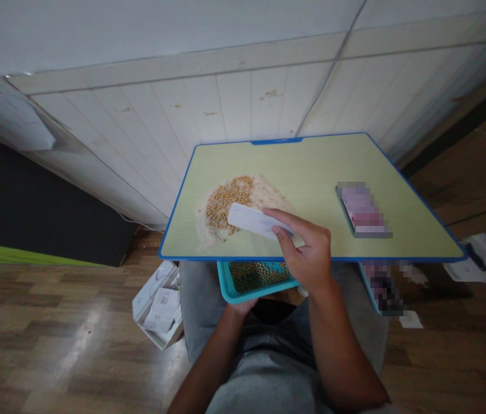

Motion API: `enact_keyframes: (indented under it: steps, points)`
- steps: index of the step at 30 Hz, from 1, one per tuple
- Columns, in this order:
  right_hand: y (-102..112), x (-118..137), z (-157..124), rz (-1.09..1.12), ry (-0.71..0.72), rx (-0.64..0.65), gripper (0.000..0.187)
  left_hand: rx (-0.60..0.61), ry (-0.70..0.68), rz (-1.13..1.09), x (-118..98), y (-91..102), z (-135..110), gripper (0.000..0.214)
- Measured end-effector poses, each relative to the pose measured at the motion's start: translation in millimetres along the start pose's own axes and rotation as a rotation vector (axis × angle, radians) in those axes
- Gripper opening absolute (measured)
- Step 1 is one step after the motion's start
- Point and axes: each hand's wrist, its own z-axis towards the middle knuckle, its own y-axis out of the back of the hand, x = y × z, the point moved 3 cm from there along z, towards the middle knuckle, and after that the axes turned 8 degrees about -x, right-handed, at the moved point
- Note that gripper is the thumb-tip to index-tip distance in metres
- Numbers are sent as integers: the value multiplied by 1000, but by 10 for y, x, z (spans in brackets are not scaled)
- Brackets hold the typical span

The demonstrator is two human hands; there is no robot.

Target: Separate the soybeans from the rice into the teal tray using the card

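My right hand (pixel 309 253) is closed on one end of a flat white plastic scraper (pixel 249 220), held slantwise over the table. The scraper's free end lies over the near side of a heap of yellow soybeans (pixel 225 201), which rests among spread white grains (pixel 268 192) like rice. Below the table's front edge, my left hand (pixel 245 306) supports a teal plastic tray (pixel 234 298) from beneath; its fingers are mostly hidden. Inside the tray are many greenish and yellow beans (pixel 251 276). Part of the tray is tucked under the tabletop.
The pale green folding table (pixel 312 167) has a blue rim and stands by a white panelled wall (pixel 225 109). A blurred-out flat object (pixel 366 213) lies at its right. On the floor at left is an open white box (pixel 160 305) with papers.
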Motion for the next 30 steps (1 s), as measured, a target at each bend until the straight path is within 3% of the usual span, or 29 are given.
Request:
enact_keyframes:
  steps: [8,18,23,30]
  points:
    - [11,-39,67,-39,-45,-4,43,49,22,24,5,15,2,58]
    - [-8,-73,29,-35,-52,-9,42,61,7,48,13,215,102,56]
    - [3,-70,19,-37,-45,-28,41,61,5,64,30,212,104,57]
    - [109,-193,-1,-93,-106,-189,39,67,-25,86,42,112,59,69]
